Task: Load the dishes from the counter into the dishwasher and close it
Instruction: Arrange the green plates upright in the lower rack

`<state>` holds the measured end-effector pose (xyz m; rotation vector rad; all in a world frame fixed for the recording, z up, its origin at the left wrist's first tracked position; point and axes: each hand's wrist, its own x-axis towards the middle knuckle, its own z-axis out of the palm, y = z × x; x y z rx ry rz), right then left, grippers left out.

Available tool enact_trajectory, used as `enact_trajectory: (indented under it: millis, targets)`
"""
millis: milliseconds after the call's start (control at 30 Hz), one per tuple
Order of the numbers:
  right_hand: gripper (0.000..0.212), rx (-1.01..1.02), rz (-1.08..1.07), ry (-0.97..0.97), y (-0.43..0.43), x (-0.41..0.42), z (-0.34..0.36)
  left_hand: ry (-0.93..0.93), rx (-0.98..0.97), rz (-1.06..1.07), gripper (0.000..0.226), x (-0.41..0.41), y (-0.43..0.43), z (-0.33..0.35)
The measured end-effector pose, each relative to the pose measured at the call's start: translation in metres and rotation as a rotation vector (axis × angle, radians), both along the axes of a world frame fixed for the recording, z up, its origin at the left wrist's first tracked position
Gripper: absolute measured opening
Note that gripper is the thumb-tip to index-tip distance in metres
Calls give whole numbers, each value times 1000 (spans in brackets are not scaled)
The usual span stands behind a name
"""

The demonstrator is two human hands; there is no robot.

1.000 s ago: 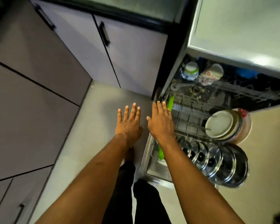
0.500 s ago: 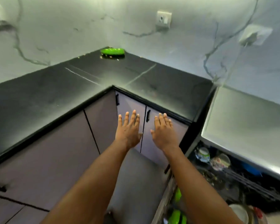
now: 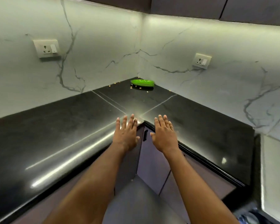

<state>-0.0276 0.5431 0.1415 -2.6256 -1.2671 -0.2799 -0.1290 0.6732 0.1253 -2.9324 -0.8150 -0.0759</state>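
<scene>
1. My left hand [image 3: 126, 135] and right hand [image 3: 164, 136] hover flat and empty, fingers straight, side by side over the counter [image 3: 55, 135] edge.
2. The green dish [image 3: 142, 82] lies deep in the corner, straight ahead, long axis crosswise (neither hand clearly nearer).

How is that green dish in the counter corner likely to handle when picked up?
The green dish looks like glossy plastic, so probably light and stiff. Long and shallow, it seems unlikely to roll. Its sheen suggests it may be slippery.
</scene>
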Motion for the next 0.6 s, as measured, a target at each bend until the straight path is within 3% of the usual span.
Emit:
enact_trajectory:
  millis: [300, 600]
  targets:
    - [70, -29, -77, 85, 75, 52, -21, 49, -52, -15, 81, 52, 98, -15]
    - [69, -19, -80, 156, 142, 167, -46, 139, -82, 28, 80, 140, 156, -40]
